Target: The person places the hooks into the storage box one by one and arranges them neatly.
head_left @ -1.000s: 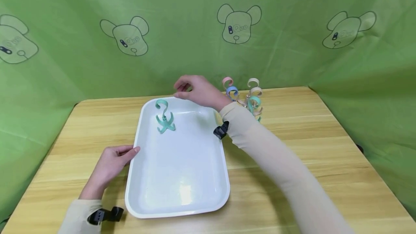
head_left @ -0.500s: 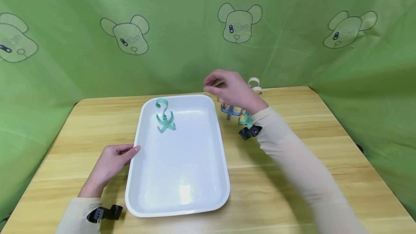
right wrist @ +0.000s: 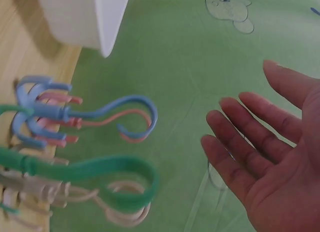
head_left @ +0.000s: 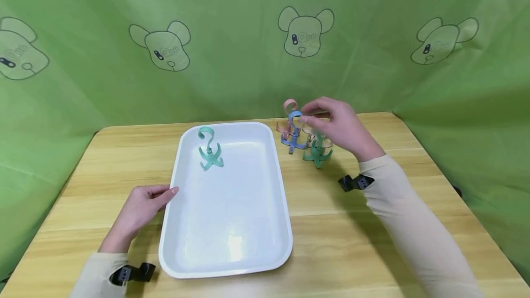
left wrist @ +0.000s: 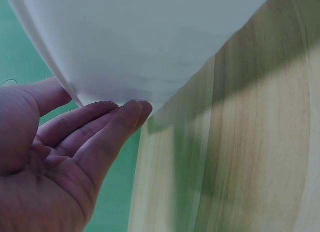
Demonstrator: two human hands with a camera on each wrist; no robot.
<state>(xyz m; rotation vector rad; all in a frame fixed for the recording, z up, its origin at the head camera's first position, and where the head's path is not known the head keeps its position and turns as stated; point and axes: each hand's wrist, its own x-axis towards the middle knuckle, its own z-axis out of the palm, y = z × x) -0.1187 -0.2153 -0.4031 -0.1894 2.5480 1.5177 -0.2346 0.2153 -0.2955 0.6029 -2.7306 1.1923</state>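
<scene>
While the open right hand (head_left: pixel 339 125) is hovering over the hooks (head_left: pixel 304 134), nothing is being held.
Pastel plastic hooks with curled tops and splayed feet are standing clustered on the bench (head_left: pixel 372 224) beside the tray (head_left: pixel 178 169); the relaxed left hand (head_left: pixel 138 210) is touching its rim.

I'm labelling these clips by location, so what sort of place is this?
Probably a staged indoor recording booth, not a home. A green bear-print cloth walls in a bare wooden table that holds only a white tray and coloured plastic hooks.
</scene>
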